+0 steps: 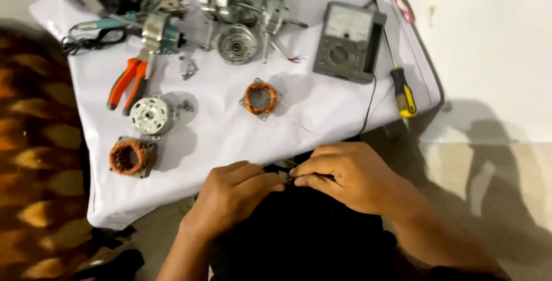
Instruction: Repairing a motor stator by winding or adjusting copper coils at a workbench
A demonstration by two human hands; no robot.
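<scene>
Pinching what looks like a fine wire between them, the left hand (230, 192) and right hand (345, 177) meet fingertip to fingertip below the stator winding (260, 98), close for control.

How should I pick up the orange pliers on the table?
Grip the pliers by the two orange handles, coming from the lower left, where the handles point. They lie flat on the white cloth, and their metal nose is tucked against a motor part, so that end is crowded.
</scene>
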